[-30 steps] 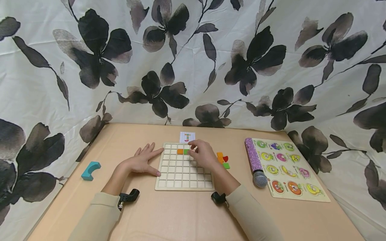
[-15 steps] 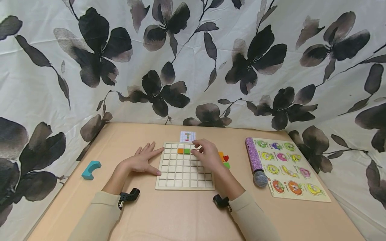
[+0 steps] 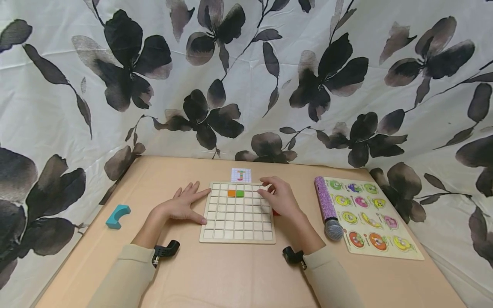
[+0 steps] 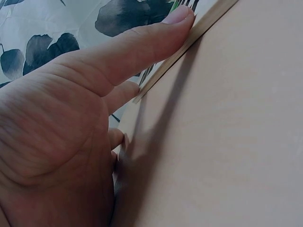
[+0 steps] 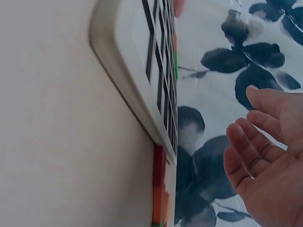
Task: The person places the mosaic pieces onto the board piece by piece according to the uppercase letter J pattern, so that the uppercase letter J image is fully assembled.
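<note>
Shifted rightward since the earlier frames, the right hand (image 3: pixel 281 199) now hovers over the far right part of the gridded board (image 3: pixel 238 235), its fingers loosely bent with nothing visible between them (the right wrist view shows the palm side). Left hand (image 3: pixel 182 206): fingers spread, holding nothing, the index finger and thumb touching the board's left edge. Set in the second row from the far edge, side by side, are an orange tile (image 3: pixel 231 193) and a green tile (image 3: pixel 240 193). Just beyond the board lies a small pattern card (image 3: pixel 241 175). Beside the board's right edge, partly hidden by the right hand in the head view, are a red piece (image 5: pixel 159 168) and an orange piece (image 5: pixel 159 205). Well apart at left: a teal arch (image 3: pixel 117 217); at right, a microphone (image 3: pixel 328 207) beside a fruit picture board (image 3: pixel 372 220).
</note>
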Motion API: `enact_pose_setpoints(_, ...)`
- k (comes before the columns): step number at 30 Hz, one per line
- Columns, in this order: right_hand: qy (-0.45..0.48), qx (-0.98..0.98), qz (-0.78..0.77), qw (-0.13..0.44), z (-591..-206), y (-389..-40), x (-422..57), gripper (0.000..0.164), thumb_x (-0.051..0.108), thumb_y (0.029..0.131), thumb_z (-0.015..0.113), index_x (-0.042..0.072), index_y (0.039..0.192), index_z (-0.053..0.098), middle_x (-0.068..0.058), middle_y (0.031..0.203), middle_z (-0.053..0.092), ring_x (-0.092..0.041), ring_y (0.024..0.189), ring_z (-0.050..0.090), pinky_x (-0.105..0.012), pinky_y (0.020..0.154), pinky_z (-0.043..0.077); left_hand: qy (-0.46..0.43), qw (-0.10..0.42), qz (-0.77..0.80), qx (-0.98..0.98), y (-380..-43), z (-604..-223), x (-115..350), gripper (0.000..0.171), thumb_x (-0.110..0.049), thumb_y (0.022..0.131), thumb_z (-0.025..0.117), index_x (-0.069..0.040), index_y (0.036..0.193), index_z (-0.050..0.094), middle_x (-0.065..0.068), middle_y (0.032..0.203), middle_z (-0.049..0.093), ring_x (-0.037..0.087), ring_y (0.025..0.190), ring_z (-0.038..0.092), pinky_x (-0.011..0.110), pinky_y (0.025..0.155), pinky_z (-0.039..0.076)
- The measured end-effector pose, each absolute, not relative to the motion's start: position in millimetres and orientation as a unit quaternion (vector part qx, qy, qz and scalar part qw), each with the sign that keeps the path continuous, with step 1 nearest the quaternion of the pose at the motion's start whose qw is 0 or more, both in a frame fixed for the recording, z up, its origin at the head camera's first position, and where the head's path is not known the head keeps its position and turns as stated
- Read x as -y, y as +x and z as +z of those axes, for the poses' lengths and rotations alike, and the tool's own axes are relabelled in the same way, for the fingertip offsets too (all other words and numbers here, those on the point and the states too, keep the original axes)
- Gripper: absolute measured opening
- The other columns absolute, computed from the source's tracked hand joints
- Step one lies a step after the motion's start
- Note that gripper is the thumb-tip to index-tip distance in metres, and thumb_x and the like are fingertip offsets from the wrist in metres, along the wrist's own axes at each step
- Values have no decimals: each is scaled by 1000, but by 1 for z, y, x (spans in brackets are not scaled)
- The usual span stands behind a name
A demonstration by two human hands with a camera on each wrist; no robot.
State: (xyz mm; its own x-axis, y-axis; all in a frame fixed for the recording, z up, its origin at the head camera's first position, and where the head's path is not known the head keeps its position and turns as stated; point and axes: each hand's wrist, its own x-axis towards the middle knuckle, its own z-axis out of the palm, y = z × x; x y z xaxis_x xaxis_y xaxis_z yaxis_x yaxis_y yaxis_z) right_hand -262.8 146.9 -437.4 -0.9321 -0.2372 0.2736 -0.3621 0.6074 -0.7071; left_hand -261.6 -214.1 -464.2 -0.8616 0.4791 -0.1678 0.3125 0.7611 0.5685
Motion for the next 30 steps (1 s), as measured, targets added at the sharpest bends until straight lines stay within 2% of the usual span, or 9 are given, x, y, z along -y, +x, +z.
enact_pose_setpoints(12, 154, 894, 417, 60, -438, -275, -177, 38, 21, 99, 72, 10, 135, 67, -14, 122, 69, -25, 96, 63, -34, 79, 54, 213, 154, 274, -925, -263, -464, 214, 113, -56, 75, 87, -17, 165, 31, 31, 172, -1, 52, 159, -8, 72, 123, -8)
enact_pose_setpoints(20, 146, 899, 411, 40, -441, -278, -192, 39, 19, 100, 71, 3, 135, 66, -17, 123, 69, -29, 98, 63, -30, 76, 54, 215, 155, 274, -924, -262, -464, 213, 112, -56, 76, 86, -18, 165, 31, 31, 172, -1, 53, 158, -8, 73, 122, -8)
enact_pose_setpoints(25, 136, 901, 411, 36, -442, -281, -199, 39, 17, 99, 72, 1, 134, 67, -19, 123, 69, -30, 97, 64, -29, 75, 53, 211, 157, 272, -926, -263, -464, 213, 112, -57, 75, 86, -19, 165, 31, 30, 172, -1, 51, 159, -8, 72, 123, -8)
enact_pose_setpoints(30, 112, 910, 399, 8, -443, -283, -205, 39, 16, 99, 72, 2, 135, 66, -19, 124, 68, -29, 97, 62, -28, 73, 54, 208, 156, 271, -927, -263, -465, 214, 113, -57, 75, 87, -19, 165, 31, 29, 172, -2, 51, 159, -8, 72, 123, -9)
